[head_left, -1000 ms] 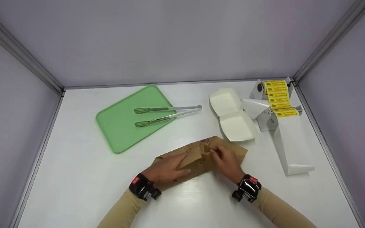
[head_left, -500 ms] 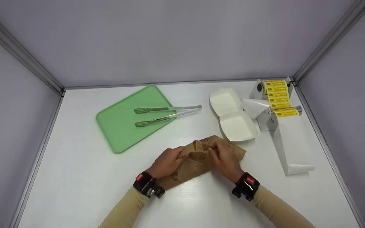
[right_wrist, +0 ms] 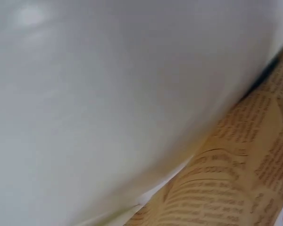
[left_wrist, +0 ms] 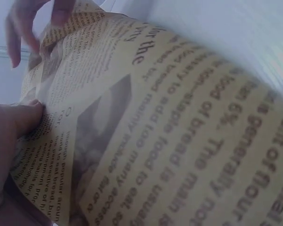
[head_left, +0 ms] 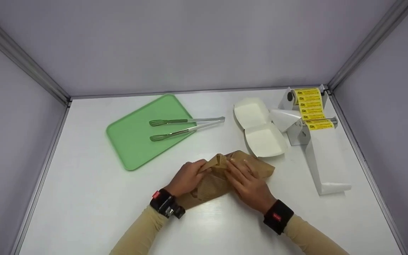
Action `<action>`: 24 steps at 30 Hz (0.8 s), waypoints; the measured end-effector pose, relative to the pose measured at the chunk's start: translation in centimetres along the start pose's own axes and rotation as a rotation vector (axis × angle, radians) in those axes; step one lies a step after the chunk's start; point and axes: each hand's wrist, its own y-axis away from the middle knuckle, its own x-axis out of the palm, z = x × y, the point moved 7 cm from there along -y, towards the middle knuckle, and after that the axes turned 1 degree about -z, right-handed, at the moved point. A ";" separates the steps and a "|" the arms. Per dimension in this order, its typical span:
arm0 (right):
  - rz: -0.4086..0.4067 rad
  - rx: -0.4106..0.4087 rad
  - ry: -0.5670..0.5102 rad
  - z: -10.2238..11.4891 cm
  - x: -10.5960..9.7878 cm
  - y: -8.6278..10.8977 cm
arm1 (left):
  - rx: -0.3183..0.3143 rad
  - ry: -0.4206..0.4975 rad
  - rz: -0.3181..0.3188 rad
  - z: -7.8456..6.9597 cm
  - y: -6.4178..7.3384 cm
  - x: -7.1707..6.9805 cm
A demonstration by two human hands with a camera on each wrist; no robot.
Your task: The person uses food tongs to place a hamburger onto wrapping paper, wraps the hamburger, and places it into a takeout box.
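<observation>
Brown newsprint wrapping paper (head_left: 213,189) lies folded and crumpled on the white table in front of me. My left hand (head_left: 185,179) pinches a raised fold of it near the middle. In the left wrist view that hand's thumb (left_wrist: 23,117) lies along the printed paper (left_wrist: 179,117), with other fingers (left_wrist: 21,30) above the far edge. My right hand (head_left: 250,186) lies on the right half of the paper, palm down, its fingers fairly straight. The right wrist view has printed paper (right_wrist: 217,193) at its lower right. Whatever the paper may cover is hidden.
Behind the paper stands an open white clamshell box (head_left: 265,140). A green tray (head_left: 133,148) holds the heads of metal tongs (head_left: 204,124), handles overhanging its right edge. At right is a label dispenser (head_left: 298,136) with a yellow label roll (head_left: 310,104).
My left hand goes from lying on the paper to pinching a lifted fold. My right hand stops pinching, turns palm down and spreads its fingers on the paper.
</observation>
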 end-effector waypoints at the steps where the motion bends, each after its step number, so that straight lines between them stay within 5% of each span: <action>1: 0.030 -0.022 0.002 0.2 0.3 0.2 | 0.002 0.003 -0.003 0.0 0.0 0.0; 7: 0.176 -0.060 -0.024 1.1 2.2 0.7 | 0.006 0.021 -0.029 0.0 -0.2 -0.2; 17: 0.295 -0.061 -0.026 1.3 3.1 0.3 | -0.023 0.116 -0.031 0.5 -0.7 -0.1; 24: 0.304 -0.058 -0.053 1.1 3.5 0.2 | -0.061 0.025 -0.049 0.9 -0.9 -0.8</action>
